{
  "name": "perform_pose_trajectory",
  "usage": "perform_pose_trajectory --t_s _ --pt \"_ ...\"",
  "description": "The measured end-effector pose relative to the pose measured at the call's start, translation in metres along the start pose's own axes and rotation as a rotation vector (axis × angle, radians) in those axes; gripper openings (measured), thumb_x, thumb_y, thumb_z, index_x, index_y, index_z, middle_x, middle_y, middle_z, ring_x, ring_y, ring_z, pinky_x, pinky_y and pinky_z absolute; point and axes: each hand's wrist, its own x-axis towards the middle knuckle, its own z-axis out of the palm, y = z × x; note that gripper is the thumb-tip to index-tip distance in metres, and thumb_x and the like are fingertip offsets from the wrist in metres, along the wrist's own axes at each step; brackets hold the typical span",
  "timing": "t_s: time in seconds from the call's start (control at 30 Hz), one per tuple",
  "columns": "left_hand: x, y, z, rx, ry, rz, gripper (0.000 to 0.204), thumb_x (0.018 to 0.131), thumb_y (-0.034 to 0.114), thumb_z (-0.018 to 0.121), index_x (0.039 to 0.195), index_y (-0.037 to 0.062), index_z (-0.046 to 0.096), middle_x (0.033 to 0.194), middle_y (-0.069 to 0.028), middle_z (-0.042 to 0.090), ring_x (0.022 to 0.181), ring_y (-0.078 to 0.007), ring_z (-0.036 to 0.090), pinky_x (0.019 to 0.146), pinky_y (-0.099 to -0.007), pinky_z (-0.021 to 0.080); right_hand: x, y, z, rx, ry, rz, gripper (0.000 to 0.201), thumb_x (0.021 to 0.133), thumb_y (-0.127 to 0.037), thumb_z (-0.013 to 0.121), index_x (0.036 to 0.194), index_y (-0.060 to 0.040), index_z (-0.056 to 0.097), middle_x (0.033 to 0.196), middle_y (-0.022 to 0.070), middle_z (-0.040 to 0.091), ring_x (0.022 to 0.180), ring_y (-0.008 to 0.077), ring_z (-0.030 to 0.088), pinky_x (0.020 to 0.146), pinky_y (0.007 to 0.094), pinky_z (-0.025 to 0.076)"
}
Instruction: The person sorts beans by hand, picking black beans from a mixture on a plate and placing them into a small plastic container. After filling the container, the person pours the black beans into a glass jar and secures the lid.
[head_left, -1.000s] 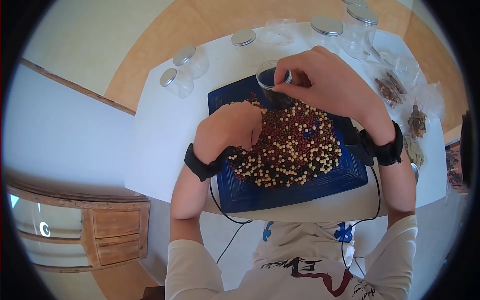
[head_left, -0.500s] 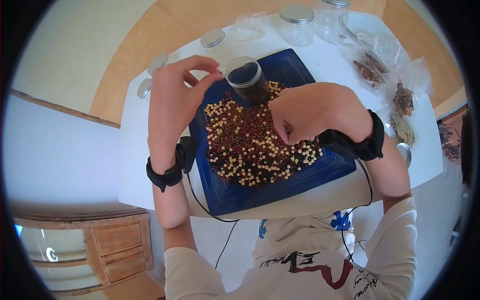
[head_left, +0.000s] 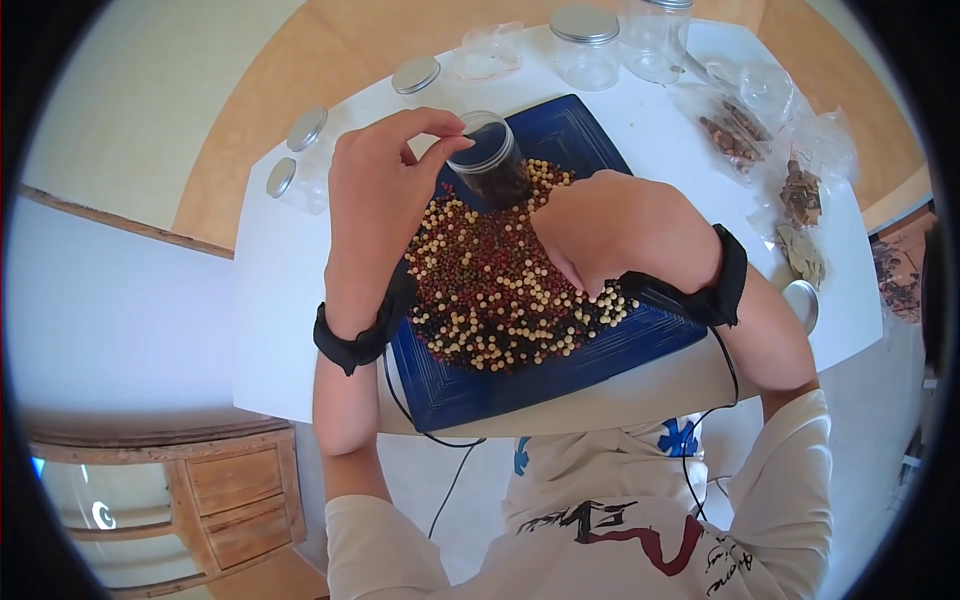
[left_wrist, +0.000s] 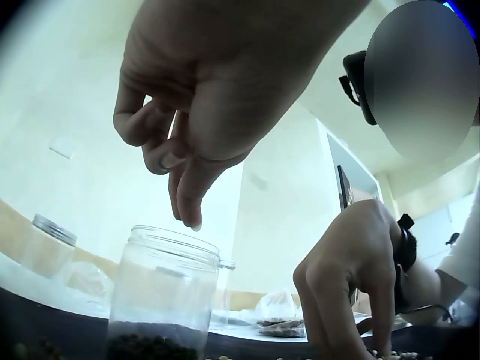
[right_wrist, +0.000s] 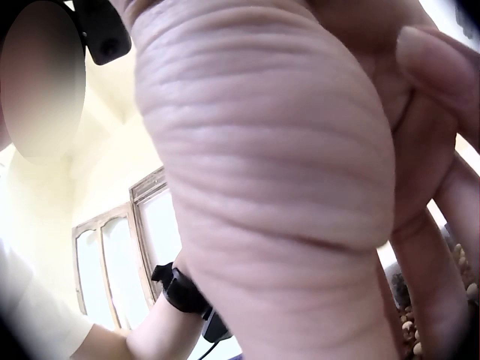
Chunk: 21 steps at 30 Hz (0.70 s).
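Left fingertips: thumb and a finger brought together above the open jar (head_left: 497, 178); cannot tell whether the left hand (head_left: 372, 195) pinches anything (a grain that small would hide easily).
Right fingers: the right hand (head_left: 630, 230) points them down into the mixed grains (head_left: 500, 290), tips hidden; cannot tell if they grasp any.
Jar: upright at the far part of the heap, dark grains in its bottom.
Grains: red, green, cream and black, heaped on the blue tray (head_left: 480, 395).
White table (head_left: 700, 210): under the tray, with lidded jars (head_left: 585, 62) beyond and clear bags (head_left: 735, 135) to the right.
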Motion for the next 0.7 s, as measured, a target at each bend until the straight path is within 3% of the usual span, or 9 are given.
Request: perform_pose_trajectory --t_s 0.1,0.17,0.2,0.27,0.43,0.47,0.6,0.67,0.7 --pt "0.000 -0.001 0.001 0.008 0.000 0.017 0.014 0.088 0.013 0.085 0.100 0.0059 0.083 0.094 -0.0011 0.083 0.056 -0.0105 0.052 0.058 -0.0266 0.044 0.002 -0.001 0.001 -0.022 0.047 -0.055 0.018 0.068 -0.011 0.078 0.081 -0.0069 0.066 0.078 0.0144 0.066 0.078 0.0429 0.068 0.063 0.0466 0.054" --pt "0.000 -0.001 0.002 0.010 0.018 0.037 0.012 0.087 0.015 0.085 0.097 0.0074 0.083 0.088 -0.0032 0.081 0.055 -0.0152 0.056 0.057 -0.0298 0.045 0.009 -0.011 -0.007 -0.072 -0.160 0.128 0.014 0.067 -0.016 0.085 0.074 -0.0125 0.073 0.078 0.0044 0.071 0.084 0.0291 0.072 0.074 0.0399 0.053" --pt "0.000 -0.001 0.003 0.011 0.038 0.058 0.011 0.086 0.016 0.085 0.094 0.0089 0.082 0.082 -0.0054 0.079 0.054 -0.0199 0.060 0.056 -0.0330 0.047 0.012 -0.010 -0.005 -0.072 -0.160 0.127 0.014 0.067 -0.016 0.085 0.074 -0.0125 0.073 0.078 0.0044 0.071 0.084 0.0291 0.072 0.074 0.0399 0.053" --pt "0.000 -0.002 0.003 0.024 0.035 0.079 0.011 0.087 0.016 0.084 0.094 0.0086 0.082 0.082 -0.0056 0.079 0.054 -0.0199 0.059 0.056 -0.0332 0.047 0.017 -0.005 0.002 -0.075 -0.262 0.162 0.018 0.061 -0.003 0.078 0.075 0.0006 0.067 0.072 0.0168 0.068 0.077 0.0434 0.072 0.058 0.0457 0.054" --pt "-0.002 0.003 -0.001 0.009 -0.016 0.042 0.008 0.088 0.014 0.083 0.093 0.0075 0.081 0.083 -0.0060 0.079 0.054 -0.0194 0.059 0.056 -0.0328 0.046 0.019 -0.008 0.001 -0.079 -0.249 0.181 0.022 0.056 -0.001 0.078 0.074 0.0020 0.065 0.069 0.0171 0.066 0.074 0.0452 0.072 0.056 0.0455 0.054" --pt "-0.003 0.004 -0.002 -0.005 -0.034 0.056 0.010 0.088 0.014 0.084 0.096 0.0079 0.083 0.086 -0.0029 0.080 0.055 -0.0139 0.055 0.055 -0.0297 0.043 0.020 -0.010 -0.001 -0.125 -0.302 0.206 0.022 0.056 -0.001 0.078 0.073 0.0023 0.064 0.068 0.0176 0.065 0.073 0.0458 0.071 0.056 0.0455 0.053" --pt "-0.007 0.017 -0.008 -0.066 -0.102 0.053 0.011 0.088 0.014 0.085 0.098 0.0093 0.084 0.088 0.0011 0.081 0.057 -0.0086 0.053 0.054 -0.0259 0.040 0.018 -0.003 0.004 -0.266 -0.396 0.229 0.020 0.068 -0.018 0.087 0.083 -0.0082 0.078 0.081 0.0094 0.074 0.082 0.0335 0.073 0.075 0.0427 0.056" --pt "-0.009 0.021 -0.008 -0.072 -0.116 0.077 0.011 0.088 0.014 0.085 0.097 0.0095 0.083 0.088 0.0013 0.081 0.057 -0.0086 0.053 0.054 -0.0258 0.040 0.010 0.007 0.012 -0.026 0.142 -0.110 0.025 0.057 -0.004 0.073 0.071 0.0028 0.053 0.065 0.0183 0.058 0.065 0.0438 0.064 0.052 0.0466 0.046" --pt "-0.010 0.022 -0.009 -0.077 -0.130 0.102 0.010 0.088 0.014 0.085 0.097 0.0097 0.083 0.088 0.0016 0.080 0.057 -0.0086 0.054 0.054 -0.0256 0.039 0.010 0.013 0.013 -0.027 0.141 -0.111 0.025 0.057 -0.004 0.073 0.071 0.0028 0.053 0.065 0.0183 0.058 0.065 0.0438 0.064 0.052 0.0466 0.046"
